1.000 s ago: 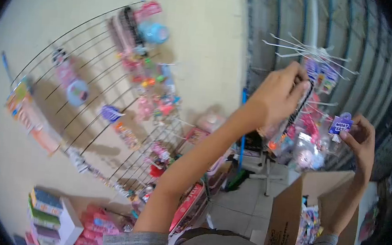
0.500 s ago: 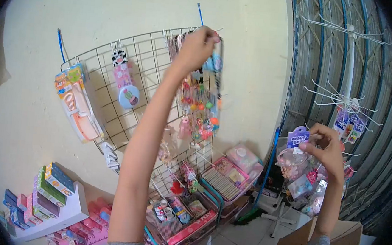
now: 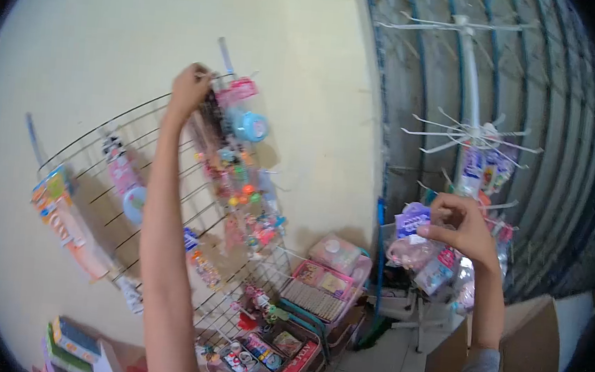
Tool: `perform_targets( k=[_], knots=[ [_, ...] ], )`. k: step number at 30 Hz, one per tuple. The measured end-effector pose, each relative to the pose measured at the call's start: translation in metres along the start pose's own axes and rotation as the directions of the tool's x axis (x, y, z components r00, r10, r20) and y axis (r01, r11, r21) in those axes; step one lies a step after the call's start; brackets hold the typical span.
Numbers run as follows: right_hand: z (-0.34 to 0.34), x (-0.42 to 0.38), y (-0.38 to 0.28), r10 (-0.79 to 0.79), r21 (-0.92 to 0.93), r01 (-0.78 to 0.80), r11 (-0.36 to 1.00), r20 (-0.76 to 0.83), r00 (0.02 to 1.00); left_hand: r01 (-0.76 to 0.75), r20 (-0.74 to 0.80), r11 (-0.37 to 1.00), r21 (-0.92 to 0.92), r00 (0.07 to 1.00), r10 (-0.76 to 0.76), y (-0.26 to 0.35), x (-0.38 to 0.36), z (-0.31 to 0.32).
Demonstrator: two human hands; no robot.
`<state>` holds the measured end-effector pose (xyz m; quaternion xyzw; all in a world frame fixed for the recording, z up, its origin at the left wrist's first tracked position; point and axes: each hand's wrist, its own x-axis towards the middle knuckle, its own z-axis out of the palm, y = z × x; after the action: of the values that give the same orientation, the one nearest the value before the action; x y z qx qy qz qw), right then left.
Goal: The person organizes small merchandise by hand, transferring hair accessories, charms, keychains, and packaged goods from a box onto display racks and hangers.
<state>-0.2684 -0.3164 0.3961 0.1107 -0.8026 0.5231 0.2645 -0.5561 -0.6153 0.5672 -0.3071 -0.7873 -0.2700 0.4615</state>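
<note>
My left hand (image 3: 190, 92) is raised to the top edge of the wire grid rack (image 3: 124, 118), fingers pinched together. Whatever is between its fingertips is too small to make out. Just below it hang dark strands (image 3: 212, 116), and to the right is a pink-carded packet (image 3: 238, 92) with a round light-blue item (image 3: 252, 126). Lower at the right, my right hand (image 3: 465, 228) pinches a purple-carded packet (image 3: 412, 221) between thumb and fingers. Its clear bag shows pale pink pieces, perhaps hair ties.
A white display stand (image 3: 479, 136) with hooks and hanging packets is behind my right hand. Metal shutters (image 3: 563, 102) are beyond it. Baskets of small goods (image 3: 324, 293) sit below the rack, and an open cardboard box (image 3: 529, 344) is at the lower right.
The view has turned to the right. My left hand has moved left along the rack's top, uncovering the pink-carded packet. My right hand keeps its hold on the purple-carded packet.
</note>
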Motion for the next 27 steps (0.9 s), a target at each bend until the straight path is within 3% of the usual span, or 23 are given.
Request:
perform_targets(
  k=[1, 4, 7, 10, 14, 15, 16, 17, 18, 20, 22, 25, 26, 27],
  knots=[
    [-0.003, -0.003, -0.001, 0.029, -0.018, -0.03, 0.999, -0.043, 0.999, 0.022, 0.029, 0.991, 0.131, 0.999, -0.026, 0.006, -0.001, -0.004],
    [-0.006, -0.009, -0.002, 0.046, -0.101, -0.052, 0.993, -0.065, 0.997, -0.047, 0.028, 0.982, 0.184, 0.999, 0.043, -0.01, 0.002, -0.002],
    [-0.008, -0.014, 0.001, 0.062, -0.016, -0.063, 0.998, -0.072, 0.996, -0.044, -0.071, 0.968, 0.245, 0.995, 0.063, -0.019, -0.003, 0.003],
    [-0.008, -0.02, 0.003, 0.086, -0.025, -0.088, 0.996, -0.08, 0.993, 0.203, -0.168, 0.917, 0.344, 0.974, -0.153, -0.006, -0.016, 0.007],
    [-0.006, -0.03, 0.015, 0.136, -0.009, -0.138, 0.99, -0.139, 0.981, 0.308, -0.379, 0.927, 0.213, 0.901, -0.212, -0.007, -0.031, 0.021],
    [-0.007, -0.035, 0.019, 0.145, -0.017, -0.15, 0.989, -0.164, 0.976, 0.294, -0.366, 0.936, 0.193, 0.907, -0.209, -0.006, -0.032, 0.025],
    [-0.009, -0.04, 0.022, 0.173, -0.055, -0.183, 0.982, -0.156, 0.973, 0.239, -0.567, 0.931, 0.277, 0.823, -0.043, -0.006, -0.033, 0.03],
    [-0.01, -0.045, 0.024, 0.204, -0.092, -0.218, 0.972, -0.144, 0.968, 0.212, -0.72, 0.906, 0.365, 0.682, 0.131, -0.005, -0.033, 0.036],
    [-0.013, -0.052, 0.024, 0.198, -0.173, -0.228, 0.958, -0.17, 0.965, 0.203, -0.715, 0.915, 0.349, 0.689, 0.12, 0.011, -0.037, 0.039],
    [-0.02, -0.067, 0.026, 0.236, -0.202, -0.278, 0.939, -0.211, 0.949, 0.014, -0.736, 0.99, -0.143, 0.667, -0.115, 0.068, -0.061, 0.044],
    [-0.031, -0.078, 0.021, 0.224, -0.232, -0.285, 0.93, -0.257, 0.94, -0.193, -0.699, 0.895, -0.401, 0.696, -0.163, 0.107, -0.075, 0.069],
    [-0.054, -0.093, 0.007, 0.317, -0.285, -0.434, 0.855, -0.375, 0.871, -0.308, -0.475, 0.74, -0.598, 0.88, -0.018, 0.181, -0.102, 0.109],
    [-0.063, -0.096, 0.006, 0.246, -0.295, -0.364, 0.883, -0.37, 0.896, -0.271, -0.335, 0.696, -0.665, 0.941, 0.047, 0.206, -0.107, 0.122],
    [-0.073, -0.099, 0.004, 0.244, -0.308, -0.368, 0.877, -0.375, 0.894, -0.314, -0.288, 0.642, -0.699, 0.946, 0.149, 0.234, -0.114, 0.131]
  ],
)
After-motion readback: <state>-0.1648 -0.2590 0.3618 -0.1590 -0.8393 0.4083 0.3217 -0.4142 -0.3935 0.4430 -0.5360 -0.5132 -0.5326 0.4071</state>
